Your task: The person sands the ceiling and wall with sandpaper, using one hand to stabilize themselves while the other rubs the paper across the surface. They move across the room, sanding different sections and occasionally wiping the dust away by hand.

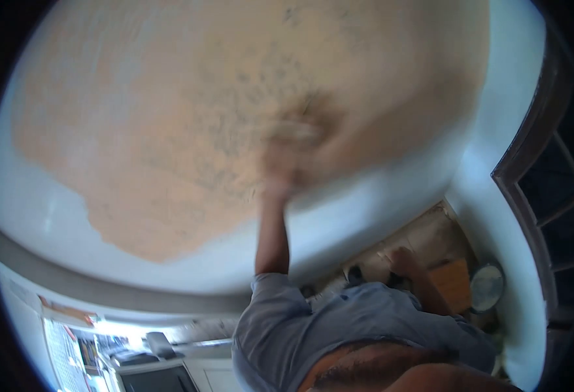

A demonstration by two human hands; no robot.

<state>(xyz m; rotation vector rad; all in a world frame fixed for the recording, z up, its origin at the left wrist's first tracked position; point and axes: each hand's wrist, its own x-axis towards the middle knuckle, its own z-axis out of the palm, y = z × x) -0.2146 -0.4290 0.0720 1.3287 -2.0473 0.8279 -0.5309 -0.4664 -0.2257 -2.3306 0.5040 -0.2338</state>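
Observation:
My left hand (pixel 282 168) is raised against the wall and smeared by motion. Its fingers seem closed around a pale, blurred thing (pixel 298 130) whose kind I cannot make out. Around it the wall carries a large tan patch (pixel 169 150) with dark specks and smears, thickest near the hand. Below and to the right, my right hand (pixel 402 260) hangs low over the floor, small and indistinct, so its fingers do not show clearly. A grey shirt sleeve (pixel 270 300) covers my upper left arm.
A bluish-white wall band (pixel 221 268) borders the patch. At right stand a dark-framed window or door (pixel 529 183), a round bucket (pixel 487 287) and an orange-brown board (pixel 450 285). My foot (pixel 354 274) shows below. Furniture with a dark screen-like panel (pixel 159 379) sits at lower left.

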